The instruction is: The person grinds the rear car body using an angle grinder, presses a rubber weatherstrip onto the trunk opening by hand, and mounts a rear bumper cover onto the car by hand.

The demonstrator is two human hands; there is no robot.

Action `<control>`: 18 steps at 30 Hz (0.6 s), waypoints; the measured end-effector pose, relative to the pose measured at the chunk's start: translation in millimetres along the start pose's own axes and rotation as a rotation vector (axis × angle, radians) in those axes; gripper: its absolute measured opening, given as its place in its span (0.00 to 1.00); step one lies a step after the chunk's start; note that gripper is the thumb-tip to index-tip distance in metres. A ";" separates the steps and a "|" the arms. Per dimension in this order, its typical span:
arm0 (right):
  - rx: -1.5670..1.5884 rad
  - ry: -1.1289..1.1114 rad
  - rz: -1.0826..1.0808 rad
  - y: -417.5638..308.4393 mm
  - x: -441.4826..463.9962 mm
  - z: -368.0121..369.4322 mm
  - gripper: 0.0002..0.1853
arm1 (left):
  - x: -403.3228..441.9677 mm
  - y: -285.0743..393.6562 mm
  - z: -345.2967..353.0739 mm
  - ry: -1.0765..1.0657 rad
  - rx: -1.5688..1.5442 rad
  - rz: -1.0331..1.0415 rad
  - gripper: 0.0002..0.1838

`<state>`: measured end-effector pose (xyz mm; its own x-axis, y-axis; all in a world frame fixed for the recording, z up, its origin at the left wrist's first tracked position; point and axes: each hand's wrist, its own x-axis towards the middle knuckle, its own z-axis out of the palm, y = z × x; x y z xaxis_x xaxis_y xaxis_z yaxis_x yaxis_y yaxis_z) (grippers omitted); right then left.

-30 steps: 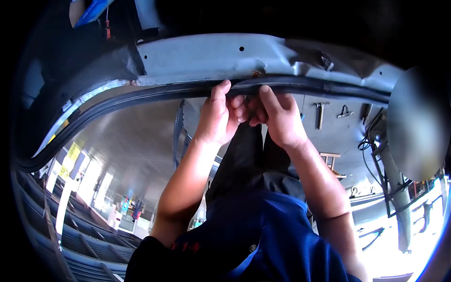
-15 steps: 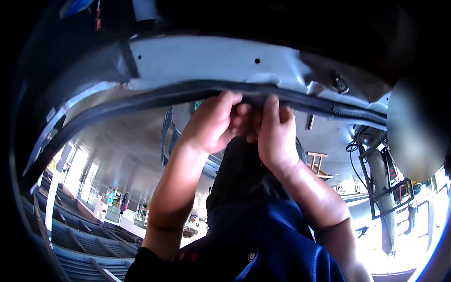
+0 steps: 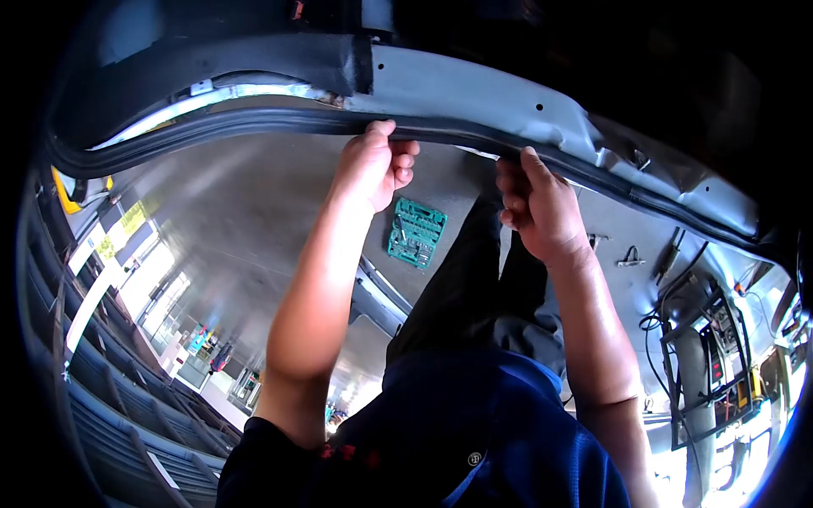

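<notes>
A long black rubber weatherstrip [image 3: 457, 133] curves across the view along the lower edge of a grey-blue metal panel [image 3: 474, 95]. My left hand [image 3: 373, 167] pinches it left of the middle, thumb on top and fingers curled below. Farther right, my right hand [image 3: 542, 201] has its thumb against the strip's edge, with the fingers bent beneath it. At the left, the strip hangs apart from a pale bare metal edge [image 3: 212, 99]. On the right it runs close along the panel.
Below on the floor lies a green tool case [image 3: 417, 233] with several tools in it. At the right stands a black metal frame [image 3: 673, 381] with cables. Grey slatted panels [image 3: 110, 398] fill the lower left.
My hands were together near the middle of the strip; now they are spread apart along it. The view has shifted, and the green tool case shows fully.
</notes>
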<state>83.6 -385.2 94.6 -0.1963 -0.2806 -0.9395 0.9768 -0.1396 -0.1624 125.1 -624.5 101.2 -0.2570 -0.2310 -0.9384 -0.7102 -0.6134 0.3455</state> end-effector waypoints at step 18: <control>-0.001 -0.077 0.018 1.9 17.2 -1.0 0.19 | 29.7 36.3 -16.3 -0.158 0.262 -0.245 0.16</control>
<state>82.2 -389.4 77.8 -0.1846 -0.3555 -0.9163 0.9803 -0.1334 -0.1458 102.4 -665.9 85.9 -0.1429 0.0300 -0.9893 -0.9010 -0.4177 0.1174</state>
